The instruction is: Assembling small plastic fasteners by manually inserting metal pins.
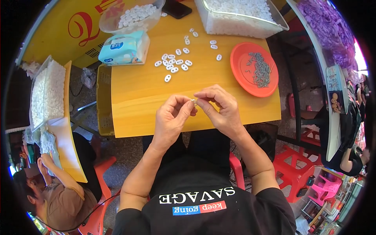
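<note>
Over the near part of the yellow table (137,102), my left hand (171,116) pinches a small white plastic piece (194,101) between thumb and fingers. The thumb and forefinger of my right hand (222,111) close on the same piece from the other side. Fingertips cover most of it, so its full shape is hidden. Beyond my hands lie several white oval pieces (167,78), each with two dark holes. A red round plate (243,84) at the right holds a heap of small grey screw-like parts (262,72).
A tissue pack (124,47) lies at the table's left edge. Behind it are a clear bowl of white pieces (137,15), a dark phone (177,8) and a large clear bin (243,25). Another person (64,196) works at lower left. Red stools (291,168) stand at right.
</note>
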A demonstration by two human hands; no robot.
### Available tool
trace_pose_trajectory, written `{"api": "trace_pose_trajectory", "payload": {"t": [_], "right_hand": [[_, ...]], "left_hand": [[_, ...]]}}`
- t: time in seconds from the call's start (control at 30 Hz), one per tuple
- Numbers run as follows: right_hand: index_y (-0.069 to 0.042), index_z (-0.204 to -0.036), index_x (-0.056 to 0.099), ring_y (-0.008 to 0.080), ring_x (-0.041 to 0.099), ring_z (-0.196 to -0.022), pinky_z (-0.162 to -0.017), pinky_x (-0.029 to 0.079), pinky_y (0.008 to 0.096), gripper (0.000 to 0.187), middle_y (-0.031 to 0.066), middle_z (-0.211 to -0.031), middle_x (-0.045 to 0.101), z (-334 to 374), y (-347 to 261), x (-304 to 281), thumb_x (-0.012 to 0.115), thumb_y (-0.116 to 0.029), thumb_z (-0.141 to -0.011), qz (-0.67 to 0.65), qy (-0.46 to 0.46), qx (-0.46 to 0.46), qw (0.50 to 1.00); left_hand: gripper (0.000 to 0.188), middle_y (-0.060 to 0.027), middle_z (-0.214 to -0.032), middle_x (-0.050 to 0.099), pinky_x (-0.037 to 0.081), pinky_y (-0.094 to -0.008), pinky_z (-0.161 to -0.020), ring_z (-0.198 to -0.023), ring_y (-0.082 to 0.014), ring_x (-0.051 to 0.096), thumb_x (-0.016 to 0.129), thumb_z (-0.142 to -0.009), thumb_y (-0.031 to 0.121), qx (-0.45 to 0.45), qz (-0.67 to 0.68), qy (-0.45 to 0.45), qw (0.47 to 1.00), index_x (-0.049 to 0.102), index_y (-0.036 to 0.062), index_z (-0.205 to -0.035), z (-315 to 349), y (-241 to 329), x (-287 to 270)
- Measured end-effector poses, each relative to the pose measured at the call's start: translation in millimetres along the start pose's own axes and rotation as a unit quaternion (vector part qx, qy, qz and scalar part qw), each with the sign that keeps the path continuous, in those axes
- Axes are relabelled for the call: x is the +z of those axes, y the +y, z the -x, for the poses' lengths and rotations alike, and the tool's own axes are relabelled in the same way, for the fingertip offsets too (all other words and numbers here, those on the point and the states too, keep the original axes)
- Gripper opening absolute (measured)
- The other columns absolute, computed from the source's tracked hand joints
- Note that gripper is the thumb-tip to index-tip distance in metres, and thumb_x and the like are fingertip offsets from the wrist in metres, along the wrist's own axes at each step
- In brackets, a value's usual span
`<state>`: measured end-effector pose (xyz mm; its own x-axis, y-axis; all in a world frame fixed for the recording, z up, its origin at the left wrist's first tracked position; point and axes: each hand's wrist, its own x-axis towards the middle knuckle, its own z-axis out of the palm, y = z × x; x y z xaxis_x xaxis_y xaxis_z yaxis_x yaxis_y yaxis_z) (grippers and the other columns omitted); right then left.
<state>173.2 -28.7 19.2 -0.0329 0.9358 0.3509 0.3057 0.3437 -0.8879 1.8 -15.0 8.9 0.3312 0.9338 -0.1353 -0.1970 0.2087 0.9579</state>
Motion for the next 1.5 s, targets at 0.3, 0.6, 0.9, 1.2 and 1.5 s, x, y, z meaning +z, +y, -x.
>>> {"api": "trace_pose_trajectory", "payload": {"t": [0.3,0.6,0.9,1.2,1.5], "right_hand": [[0.003,-0.113,0.060,0.0097,0.061,-0.083,-0.076,0.051,0.0252,0.024,0.0032,-0.088,0.062,11.1,-1.3,8.4,0.066,-0.001,-0.090,-0.212,0.039,0.127,0.968],[0.003,-0.115,0.058,0.0105,0.061,-0.091,-0.084,0.051,0.0253,0.025,0.0063,-0.102,0.064,13.9,14.3,22.2,0.065,-0.006,-0.093,-0.259,0.028,0.217,0.941],[-0.001,-0.096,0.070,0.0258,0.065,-0.077,-0.068,0.051,0.0326,0.010,0.0142,-0.091,0.066,-65.6,41.3,-2.1,0.065,-0.003,-0.088,0.120,0.018,-0.004,0.993],[-0.007,-0.098,0.071,0.0349,0.064,-0.087,-0.078,0.052,0.0456,0.016,0.0123,-0.093,0.066,-99.3,77.4,-2.1,0.061,-0.017,-0.090,0.296,-0.105,-0.054,0.948],[0.002,-0.112,0.066,0.0104,0.062,-0.074,-0.070,0.052,0.0252,0.025,0.0105,-0.095,0.070,-63.5,46.0,-0.7,0.066,-0.012,-0.092,-0.141,-0.053,0.233,0.961]], "left_hand": [[0.009,-0.0038,-0.085,0.066,0.051,-0.0228,-0.074,-0.080,-0.0092,0.063,0.064,-0.094,0.008,0.023,-0.017,-0.015,0.999,0.062,-0.0015,-0.096,3.6,4.3,-0.6],[0.009,-0.0041,-0.084,0.065,0.051,-0.0231,-0.073,-0.079,-0.0096,0.063,0.064,-0.094,0.006,0.056,-0.053,0.043,0.996,0.061,-0.0025,-0.095,1.3,-10.7,0.0],[0.012,-0.0042,-0.086,0.065,0.052,-0.0243,-0.075,-0.079,-0.0099,0.062,0.062,-0.096,0.010,0.024,0.020,0.078,0.996,0.062,-0.0014,-0.099,-15.0,-21.8,-30.7],[0.011,-0.0039,-0.087,0.064,0.053,-0.0248,-0.075,-0.079,-0.0099,0.062,0.062,-0.096,0.010,0.026,0.037,0.079,0.996,0.061,-0.0006,-0.099,-16.3,-25.2,-31.5],[0.012,-0.0069,-0.087,0.065,0.053,-0.0275,-0.077,-0.080,-0.0130,0.064,0.062,-0.096,0.011,0.036,0.048,0.083,0.995,0.060,0.0003,-0.100,-14.4,-10.0,-22.5]]}}
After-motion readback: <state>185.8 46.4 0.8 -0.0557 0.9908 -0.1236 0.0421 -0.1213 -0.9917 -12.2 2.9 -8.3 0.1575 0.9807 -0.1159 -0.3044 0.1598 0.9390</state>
